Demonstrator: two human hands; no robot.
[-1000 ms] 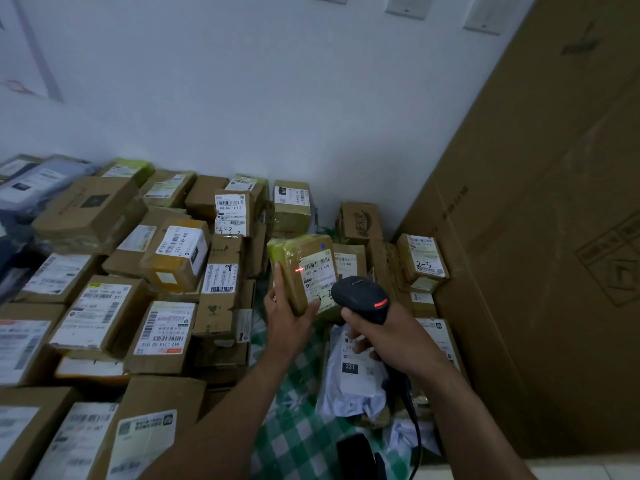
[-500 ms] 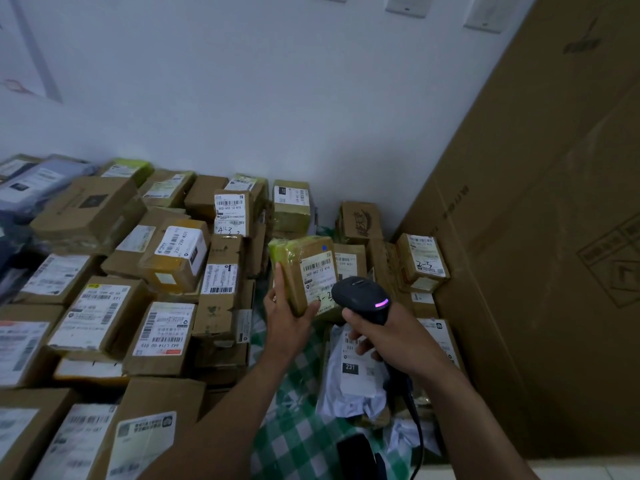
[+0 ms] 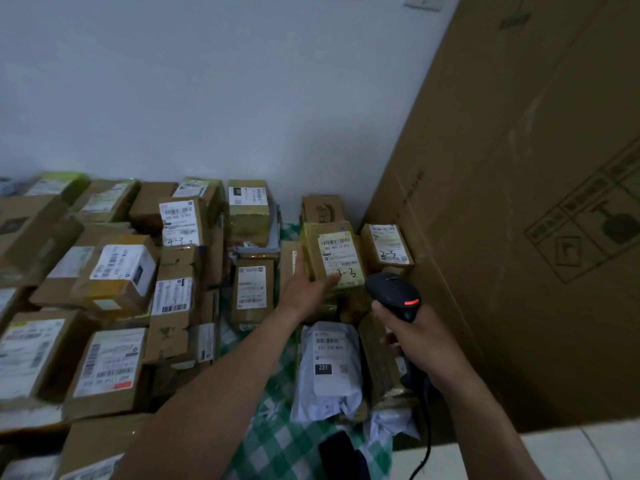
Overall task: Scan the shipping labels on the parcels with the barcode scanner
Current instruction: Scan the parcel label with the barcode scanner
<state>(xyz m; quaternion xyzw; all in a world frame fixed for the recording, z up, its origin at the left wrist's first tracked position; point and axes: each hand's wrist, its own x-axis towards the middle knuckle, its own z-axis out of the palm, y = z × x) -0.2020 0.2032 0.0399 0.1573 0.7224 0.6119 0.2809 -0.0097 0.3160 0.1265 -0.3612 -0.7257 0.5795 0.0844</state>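
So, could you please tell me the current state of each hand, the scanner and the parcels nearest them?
Left hand: gripping the tape-wrapped parcel, label facing the camera.
Right hand: closed on the barcode scanner.
Barcode scanner: red light on.
White poly bag: lying label-up on the checked cloth.

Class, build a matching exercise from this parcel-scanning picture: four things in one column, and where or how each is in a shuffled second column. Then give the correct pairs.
Things
1. barcode scanner
2. yellow-taped parcel
3. white plastic mailer
4. big cardboard sheet

Places or states
A. leaning upright along the right side
B. gripped in the right hand, red light on
C. lying on the green checked cloth, marked 231
D. held at its edge by the left hand, label facing the camera

Pairs: 1-B, 2-D, 3-C, 4-A
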